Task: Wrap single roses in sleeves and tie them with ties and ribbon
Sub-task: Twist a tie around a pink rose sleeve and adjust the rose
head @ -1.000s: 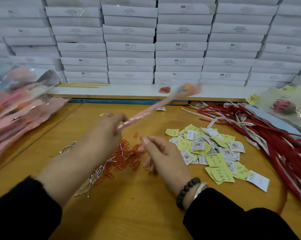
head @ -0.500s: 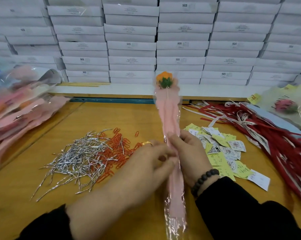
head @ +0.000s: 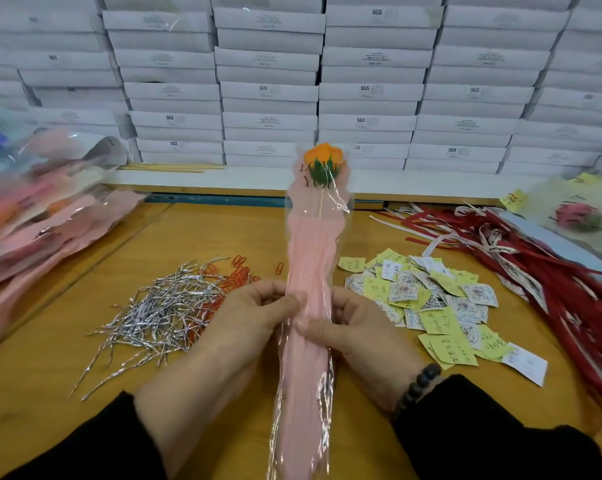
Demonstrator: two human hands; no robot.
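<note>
Both hands met at the middle of a single wrapped rose that stood nearly upright above the wooden desk [head: 223, 427]. The left hand [head: 247, 317] had its fingers curled and its thumb pressed against the left edge of the pink sleeve [head: 308, 306], and the right hand [head: 358, 327] closed on the sleeve from the other side, thumb laid across the front, so the wrapper was gathered and narrowed between them. The orange rose [head: 323, 159] with its green base sat at the top of the sleeve, behind printed lettering, and a thin pale stick ran down from it into the pink paper. The clear crinkled lower end of the sleeve hung down toward the bottom edge of the view, between two black sleeves. A dark bead bracelet [head: 415, 388] circled the right wrist. Just left of the hands lay a loose heap of silver twist ties [head: 161, 310], mixed at its right side with orange paper clips [head: 238, 273]. Right of the hands was a scatter of yellow and white paper tags [head: 441, 306], and beyond them a mass of red ribbons [head: 542, 268] ran along the desk's right side. A pile of finished wrapped flowers [head: 39, 216] lay blurred at the far left, and another wrapped pink rose [head: 575, 214] lay at the far right. Stacks of flat white boxes [head: 268, 91] filled the background behind the desk.
</note>
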